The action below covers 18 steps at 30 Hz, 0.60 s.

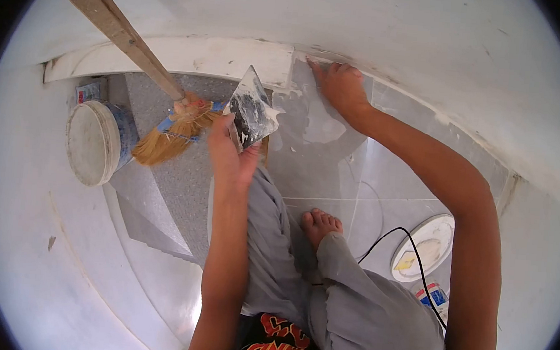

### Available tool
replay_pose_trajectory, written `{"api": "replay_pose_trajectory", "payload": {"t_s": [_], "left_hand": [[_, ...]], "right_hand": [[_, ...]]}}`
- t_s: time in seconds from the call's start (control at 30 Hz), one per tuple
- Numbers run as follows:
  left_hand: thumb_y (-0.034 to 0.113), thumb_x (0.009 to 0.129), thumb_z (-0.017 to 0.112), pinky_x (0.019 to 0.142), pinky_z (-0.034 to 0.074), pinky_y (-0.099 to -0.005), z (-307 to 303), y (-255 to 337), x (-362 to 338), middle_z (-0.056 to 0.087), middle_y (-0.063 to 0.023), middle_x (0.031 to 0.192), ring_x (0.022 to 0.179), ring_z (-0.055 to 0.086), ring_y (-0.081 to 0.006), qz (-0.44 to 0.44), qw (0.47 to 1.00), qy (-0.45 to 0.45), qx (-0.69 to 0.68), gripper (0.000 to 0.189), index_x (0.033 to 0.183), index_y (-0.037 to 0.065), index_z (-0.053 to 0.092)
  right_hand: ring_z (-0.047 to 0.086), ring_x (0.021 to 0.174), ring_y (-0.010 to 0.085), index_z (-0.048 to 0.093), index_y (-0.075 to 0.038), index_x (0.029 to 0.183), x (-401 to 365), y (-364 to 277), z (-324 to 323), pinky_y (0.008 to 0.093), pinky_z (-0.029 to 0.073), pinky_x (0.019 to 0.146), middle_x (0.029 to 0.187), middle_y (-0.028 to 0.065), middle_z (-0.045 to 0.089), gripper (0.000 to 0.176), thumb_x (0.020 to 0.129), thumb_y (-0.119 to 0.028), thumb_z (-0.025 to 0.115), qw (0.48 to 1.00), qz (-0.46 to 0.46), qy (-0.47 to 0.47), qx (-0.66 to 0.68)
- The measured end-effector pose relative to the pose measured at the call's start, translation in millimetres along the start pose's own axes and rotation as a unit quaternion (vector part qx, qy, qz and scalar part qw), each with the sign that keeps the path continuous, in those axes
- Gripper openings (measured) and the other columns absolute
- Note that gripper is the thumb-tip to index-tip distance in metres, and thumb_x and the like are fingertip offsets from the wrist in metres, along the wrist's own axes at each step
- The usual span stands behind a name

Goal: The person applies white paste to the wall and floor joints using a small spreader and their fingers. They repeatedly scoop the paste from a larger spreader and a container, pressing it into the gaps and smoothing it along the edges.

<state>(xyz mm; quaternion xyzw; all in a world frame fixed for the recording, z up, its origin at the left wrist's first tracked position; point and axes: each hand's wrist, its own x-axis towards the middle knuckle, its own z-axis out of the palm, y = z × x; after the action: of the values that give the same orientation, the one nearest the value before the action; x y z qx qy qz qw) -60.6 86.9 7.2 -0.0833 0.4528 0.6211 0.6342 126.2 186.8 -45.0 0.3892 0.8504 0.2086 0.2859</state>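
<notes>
My left hand (231, 146) grips a flat metal scraper (253, 110) by its lower edge, thumb on top. White paste is smeared over its face and sticks out at its right corner. My right hand (343, 90) reaches to the foot of the white wall, where its stretched index finger touches the joint beside the end of a white ledge (236, 60). The other fingers are bent and partly hidden, and I see nothing held in them. Below that hand, the grey floor tile (309, 134) carries a wet-looking smear and white bits.
A straw broom (167, 141) with a wooden handle (123, 34) stands left of the scraper. Beside it a white bucket (92, 144) lies tipped. At right are a round white lid (424, 249), a black cable (412, 245) and a small tub (433, 296). Curved walls surround me.
</notes>
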Motion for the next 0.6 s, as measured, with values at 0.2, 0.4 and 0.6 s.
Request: {"api": "replay_pose_trajectory", "payload": {"t_s": [0.2, 0.4, 0.6], "left_hand": [[0.013, 0.080, 0.044, 0.041, 0.041, -0.0218, 3.2, -2.7, -0.4, 0.060, -0.0045, 0.073, 0.056, 0.056, -0.0125, 0.008, 1.000, 0.017, 0.009, 0.015, 0.083, 0.003, 0.055], [0.013, 0.080, 0.044, 0.042, 0.041, -0.0214, 5.7, -4.9, 0.6, 0.060, -0.0044, 0.073, 0.056, 0.056, -0.0121, 0.011, 1.000, 0.013, 0.011, 0.015, 0.083, 0.003, 0.056], [0.015, 0.079, 0.045, 0.041, 0.040, -0.0218, -7.3, -1.6, 5.0, 0.061, -0.0037, 0.076, 0.059, 0.057, -0.0115, 0.001, 1.000, 0.006, -0.001, 0.017, 0.087, 0.004, 0.055]], "right_hand": [[0.050, 0.061, 0.0190, 0.019, -0.015, 0.138, -32.2, 19.2, 20.8, 0.0285, 0.038, 0.045, 0.072, 0.0076, 0.051, 0.077, 0.070, -0.007, 0.056, 0.999, 0.006, -0.047, -0.027], [0.051, 0.063, 0.0179, 0.024, -0.019, 0.136, -33.1, 14.5, 14.6, 0.0277, 0.035, 0.047, 0.073, 0.0063, 0.052, 0.070, 0.074, -0.013, 0.054, 0.999, 0.003, 0.003, 0.046], [0.052, 0.064, 0.0187, 0.028, -0.021, 0.134, -0.6, -4.0, 7.7, 0.0295, 0.036, 0.048, 0.074, 0.0064, 0.052, 0.065, 0.075, -0.014, 0.054, 0.995, 0.008, 0.062, 0.078]]}}
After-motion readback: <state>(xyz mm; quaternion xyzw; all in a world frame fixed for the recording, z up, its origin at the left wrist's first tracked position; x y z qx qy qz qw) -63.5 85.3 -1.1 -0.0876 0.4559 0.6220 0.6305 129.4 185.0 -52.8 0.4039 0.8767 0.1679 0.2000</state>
